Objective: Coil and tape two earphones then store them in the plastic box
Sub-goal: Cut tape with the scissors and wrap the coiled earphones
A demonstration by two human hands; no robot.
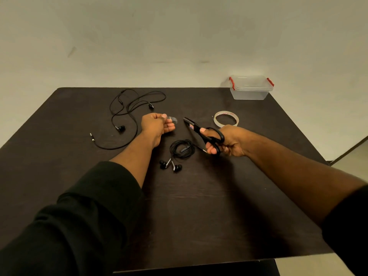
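Above the middle of the dark desk (199, 206), the left hand (157, 126) pinches a short strip of clear tape (172, 118) between thumb and forefinger, the strip sticking out to the right of the fingertips. Its grip is clamped on the tape, with the other fingers curled underneath. The right hand (225, 141) holds a pair of black-handled scissors (201, 131), thumb and fingers through the loops; its grip is closed round the handles, and the blades lie together, pointing up and left toward the tape strip without touching it.

Just below and between the two hands, a coiled earphone (180, 151) rests on the desk, its cable wound into a small ring and both earbuds lying side by side at the near-left of the ring. A second, uncoiled earphone (127, 114) sprawls loosely across the far-left part of the desk, its plug end nearest the left edge.

Beyond the right hand lies a roll of tape (226, 118), flat on the desk. At the far-right corner stands the plastic box (250, 88), clear with red clips, well apart from both earphones.
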